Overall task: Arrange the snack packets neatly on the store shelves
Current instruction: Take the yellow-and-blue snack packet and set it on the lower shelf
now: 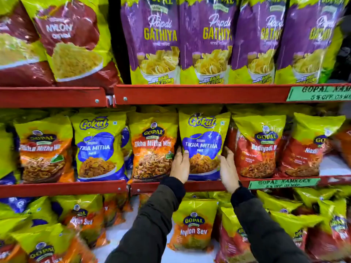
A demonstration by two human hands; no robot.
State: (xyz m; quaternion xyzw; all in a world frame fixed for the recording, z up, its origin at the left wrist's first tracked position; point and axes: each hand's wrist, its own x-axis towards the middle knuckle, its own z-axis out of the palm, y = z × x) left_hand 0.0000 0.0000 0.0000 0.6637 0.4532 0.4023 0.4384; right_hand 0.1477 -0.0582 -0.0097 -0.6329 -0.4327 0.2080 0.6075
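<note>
A blue and yellow Gokul Tikha Mitha packet (203, 141) stands upright on the middle red shelf (205, 185). My left hand (179, 165) grips its left edge, thumb on the front. My right hand (228, 168) holds its right edge. An orange Gopal Tikha Mitha Mix packet (152, 147) stands directly to its left and a red Gopal Nadiyadi packet (260, 147) to its right. A second Gokul packet (97, 149) stands further left.
Purple Papdi Gathiya packets (207, 38) fill the top shelf, with maroon Nylon packets (70, 40) at the left. Nylon Sev packets (193, 224) lean loosely on the lower shelf. Green price labels (283, 183) hang on the shelf lips.
</note>
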